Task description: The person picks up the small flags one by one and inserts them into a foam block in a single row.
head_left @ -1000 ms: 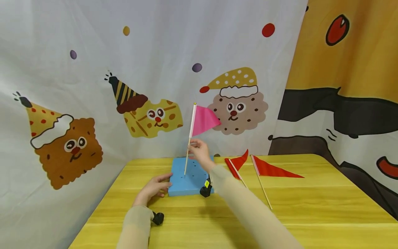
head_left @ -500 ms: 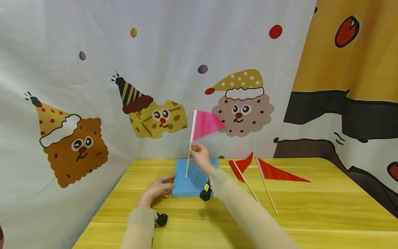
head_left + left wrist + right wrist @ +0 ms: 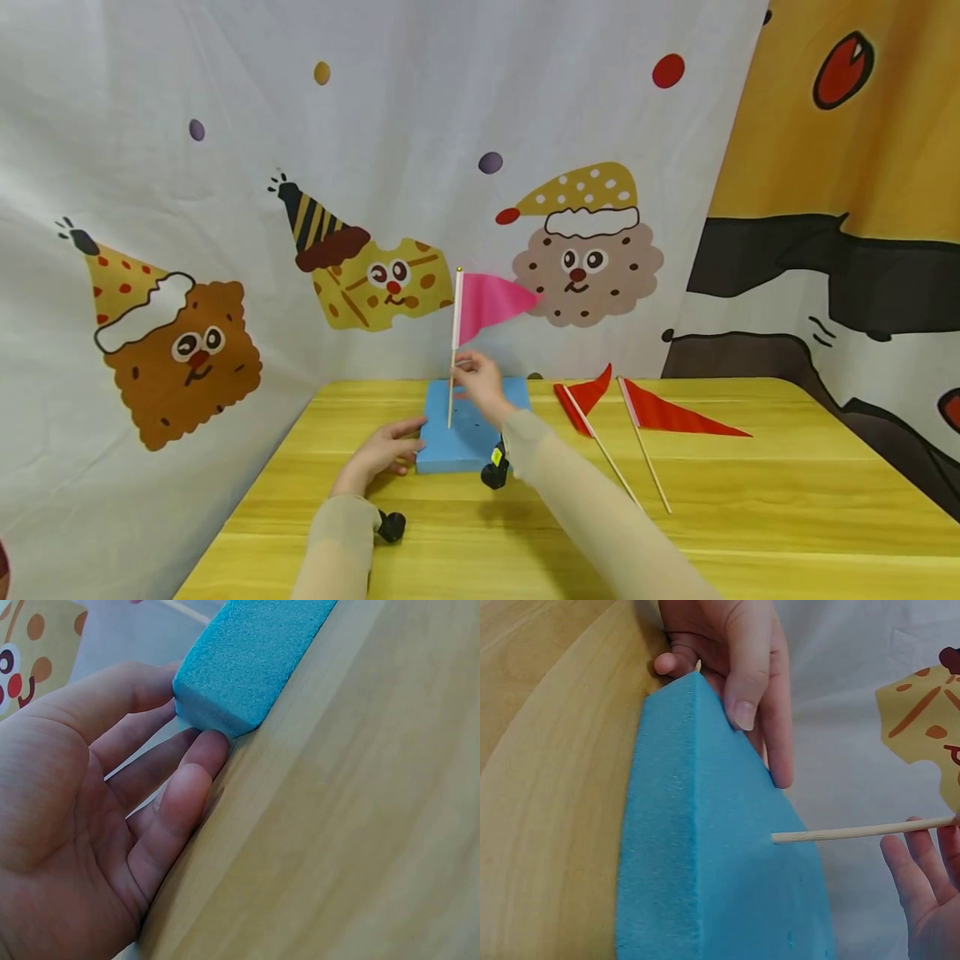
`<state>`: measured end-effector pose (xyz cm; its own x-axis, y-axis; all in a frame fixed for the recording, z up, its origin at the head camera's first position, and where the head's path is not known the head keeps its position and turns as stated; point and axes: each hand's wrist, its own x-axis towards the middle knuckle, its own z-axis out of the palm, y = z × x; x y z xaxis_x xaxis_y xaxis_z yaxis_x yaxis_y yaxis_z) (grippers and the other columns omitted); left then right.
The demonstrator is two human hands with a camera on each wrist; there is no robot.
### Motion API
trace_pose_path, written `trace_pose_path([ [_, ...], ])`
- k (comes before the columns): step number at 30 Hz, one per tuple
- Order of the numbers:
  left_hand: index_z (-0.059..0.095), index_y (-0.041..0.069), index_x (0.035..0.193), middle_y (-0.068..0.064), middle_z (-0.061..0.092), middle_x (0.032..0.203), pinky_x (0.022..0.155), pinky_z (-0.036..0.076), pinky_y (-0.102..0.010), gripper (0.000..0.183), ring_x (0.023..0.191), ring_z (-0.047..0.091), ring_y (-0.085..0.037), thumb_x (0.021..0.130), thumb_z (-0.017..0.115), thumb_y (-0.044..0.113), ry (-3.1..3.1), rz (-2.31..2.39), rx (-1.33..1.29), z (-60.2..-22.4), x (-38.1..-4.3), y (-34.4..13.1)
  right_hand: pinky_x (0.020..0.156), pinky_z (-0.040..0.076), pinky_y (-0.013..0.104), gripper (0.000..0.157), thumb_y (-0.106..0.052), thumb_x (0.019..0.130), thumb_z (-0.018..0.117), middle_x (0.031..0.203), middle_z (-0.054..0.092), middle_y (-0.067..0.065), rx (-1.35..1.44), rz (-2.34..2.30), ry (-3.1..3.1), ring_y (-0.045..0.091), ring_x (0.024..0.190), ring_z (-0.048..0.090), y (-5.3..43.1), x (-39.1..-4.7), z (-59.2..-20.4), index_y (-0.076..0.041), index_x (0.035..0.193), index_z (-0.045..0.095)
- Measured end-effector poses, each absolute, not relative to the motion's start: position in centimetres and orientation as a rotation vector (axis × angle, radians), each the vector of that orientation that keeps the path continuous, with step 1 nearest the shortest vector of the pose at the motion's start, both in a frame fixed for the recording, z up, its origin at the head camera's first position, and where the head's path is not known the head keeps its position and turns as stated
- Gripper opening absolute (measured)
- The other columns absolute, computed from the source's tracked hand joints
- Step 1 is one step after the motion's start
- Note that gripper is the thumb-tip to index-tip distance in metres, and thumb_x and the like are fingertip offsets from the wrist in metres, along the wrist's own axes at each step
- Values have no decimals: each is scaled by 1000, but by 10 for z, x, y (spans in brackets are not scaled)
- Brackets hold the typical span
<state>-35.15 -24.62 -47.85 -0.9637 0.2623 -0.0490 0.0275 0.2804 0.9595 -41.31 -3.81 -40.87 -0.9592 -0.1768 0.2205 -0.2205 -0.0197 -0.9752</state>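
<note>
In the head view a pink pennant flag (image 3: 491, 307) stands nearly upright over a blue foam block (image 3: 459, 454). My right hand (image 3: 482, 387) pinches its thin wooden stick below the cloth. The right wrist view shows the stick's (image 3: 862, 831) blunt lower end right at the foam's surface; whether it touches, I cannot tell. Small holes dot the block's top. My left hand (image 3: 381, 454) rests at the block's left side. Up close in the left wrist view, the left hand's fingertips (image 3: 214, 744) lie against the block's corner (image 3: 217, 712), loosely bent.
To the right of the block, two red pennant flags lie on the wooden table (image 3: 750, 500): one folded flag (image 3: 585, 404) near my right forearm and one spread flag (image 3: 675, 412) beyond it. A cartoon-printed cloth (image 3: 420, 125) hangs behind the table.
The pink flag's top has swung left and a little down, bringing the stick from a rightward lean to nearly upright. My left hand has stayed at the block while the head view shifted slightly.
</note>
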Motion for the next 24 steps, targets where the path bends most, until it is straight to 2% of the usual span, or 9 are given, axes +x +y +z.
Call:
trace_pose_path([
  [4, 45, 7, 146, -16, 54, 132, 60, 51, -31, 57, 75, 59, -17, 94, 65, 19, 2342, 1758, 259, -478, -353, -246, 72, 56, 46, 18, -5, 96, 59, 100, 63, 18, 448, 2171, -2179, 32, 86, 66, -41, -415, -415, -3, 114, 60],
  [6, 45, 7, 146, -15, 55, 131, 60, 51, -31, 56, 75, 59, -17, 95, 64, 18, 2344, 1758, 251, -477, -353, -246, 71, 57, 44, 16, -4, 96, 59, 103, 62, 22, 461, 2178, -2178, 32, 87, 66, -41, -414, -416, -4, 112, 61],
  [11, 45, 8, 146, -14, 56, 129, 59, 51, -30, 55, 76, 59, -18, 95, 64, 17, 2348, 1757, 234, -475, -352, -245, 71, 57, 45, 16, -5, 96, 59, 109, 60, 27, 475, 2176, -2185, 34, 89, 65, -41, -414, -418, -4, 112, 61],
  [19, 47, 10, 145, -15, 54, 132, 59, 51, -30, 55, 76, 59, -18, 94, 65, 18, 2351, 1758, 216, -474, -350, -244, 74, 55, 49, 18, -5, 94, 63, 98, 66, 19, 470, 2138, -2192, 27, 82, 67, -37, -413, -422, -1, 111, 64],
  [24, 45, 9, 146, -17, 52, 135, 59, 51, -30, 56, 76, 59, -18, 95, 64, 18, 2345, 1755, 238, -475, -349, -244, 75, 55, 50, 24, -5, 92, 64, 99, 66, 18, 479, 2145, -2196, 32, 87, 68, -30, -413, -428, 2, 115, 63],
])
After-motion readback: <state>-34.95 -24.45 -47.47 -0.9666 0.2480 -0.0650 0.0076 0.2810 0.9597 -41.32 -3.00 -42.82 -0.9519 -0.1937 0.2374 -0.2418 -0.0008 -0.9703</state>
